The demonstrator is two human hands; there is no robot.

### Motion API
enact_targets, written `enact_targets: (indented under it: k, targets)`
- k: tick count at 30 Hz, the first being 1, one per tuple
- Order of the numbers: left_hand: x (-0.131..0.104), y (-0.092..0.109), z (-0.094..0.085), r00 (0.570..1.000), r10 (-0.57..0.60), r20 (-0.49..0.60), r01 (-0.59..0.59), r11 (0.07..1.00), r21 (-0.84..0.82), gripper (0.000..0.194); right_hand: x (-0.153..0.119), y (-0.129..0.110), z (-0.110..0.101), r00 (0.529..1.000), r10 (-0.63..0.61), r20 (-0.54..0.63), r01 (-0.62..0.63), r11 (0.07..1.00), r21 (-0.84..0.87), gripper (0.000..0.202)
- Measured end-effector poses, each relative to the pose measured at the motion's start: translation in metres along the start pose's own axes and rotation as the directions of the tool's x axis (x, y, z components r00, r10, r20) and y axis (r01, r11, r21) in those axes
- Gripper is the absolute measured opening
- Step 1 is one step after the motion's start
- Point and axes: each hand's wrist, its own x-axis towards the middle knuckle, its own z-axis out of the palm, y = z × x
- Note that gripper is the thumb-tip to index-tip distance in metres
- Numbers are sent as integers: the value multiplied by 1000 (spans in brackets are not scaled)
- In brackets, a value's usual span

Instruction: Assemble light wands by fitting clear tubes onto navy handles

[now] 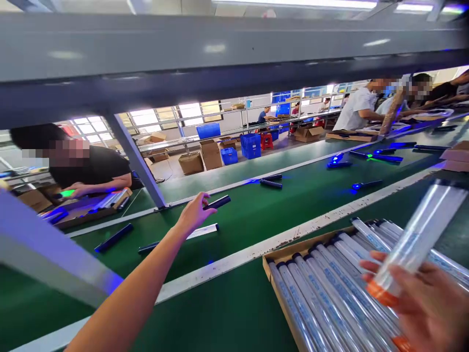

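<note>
My left hand [195, 213] reaches over the green conveyor belt, its fingers closed on a dark flashlight [221, 201]. Just below the wrist, a flashlight in a light wrapper [202, 231] lies on the belt. My right hand [421, 298], blurred at the lower right, grips a clear plastic tube [421, 230] with an orange end and a dark cap. Under that tube, a cardboard box [266, 266] holds several similar wrapped tubes [318, 288] in rows.
More dark flashlights [271, 184] lie along the belt [242, 215], several with blue lights. Metal posts [137, 161] and an overhead beam [220, 54] frame the line. A person in black [91, 168] works across at left, people in white [361, 110] at right.
</note>
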Motion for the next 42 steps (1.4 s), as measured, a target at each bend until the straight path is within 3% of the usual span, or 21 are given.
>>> enact_targets:
  k: [2, 4, 7, 9, 11, 16, 19, 21, 23, 25, 27, 29, 31, 34, 36, 42]
  targets:
    - [-56, 1, -36, 999, -20, -27, 18, 996, -88, 40, -35, -7, 34, 980, 114, 163, -124, 991, 55, 47]
    - [-117, 2, -65, 998, -63, -17, 59, 977, -206, 38, -72, -11, 63, 908, 218, 357, -267, 959, 93, 64]
    - [-207, -2, -89, 967, -251, -44, 188, 819, -542, 51, -121, -6, 92, 799, 276, 534, -380, 920, 92, 67]
    - [-260, -5, -94, 918, -385, -98, 173, 609, -774, 59, -147, 2, 102, 762, 305, 572, -418, 906, 73, 61]
    - [-306, -6, -93, 856, -494, -151, 100, 446, -890, 62, -169, 12, 110, 736, 325, 595, -429, 903, 38, 58]
    - [-381, -6, -84, 709, -693, -135, 56, 245, -968, 71, -216, 26, 127, 678, 332, 656, -353, 930, -106, 58]
    - [-405, -8, -81, 655, -752, -77, 37, 134, -990, 74, -236, 30, 137, 679, 354, 644, -307, 933, -189, 66]
    - [-415, -9, -77, 628, -777, -33, 24, 62, -998, 74, -245, 35, 142, 678, 360, 641, -316, 930, -188, 59]
    - [-420, -5, -71, 627, -778, 31, 30, -15, -999, 70, -251, 41, 147, 674, 367, 641, -370, 919, -136, 48]
    - [-423, 4, -61, 670, -731, 133, 81, -106, -991, 64, -255, 47, 151, 671, 375, 640, -437, 897, -67, 42]
    - [-424, 19, -49, 739, -627, 245, 170, -178, -969, 57, -259, 52, 155, 674, 385, 631, -476, 879, -29, 39]
    - [-425, 35, -37, 793, -508, 336, 266, -207, -941, 55, -263, 54, 160, 686, 387, 617, -468, 883, -34, 36]
    - [-426, 48, -26, 823, -413, 389, 351, -169, -921, 60, -266, 54, 163, 706, 367, 606, -437, 899, -36, 34]
    - [-427, 57, -15, 845, -320, 429, 450, -9, -893, 70, -269, 51, 166, 719, 351, 600, -442, 897, 6, 45]
    - [-427, 59, -13, 858, -278, 433, 472, 90, -877, 66, -270, 50, 166, 702, 352, 619, -470, 882, 32, 46]
    - [-426, 65, -20, 872, -214, 440, 485, 266, -833, 43, -274, 50, 163, 627, 353, 695, -537, 842, 57, 33]
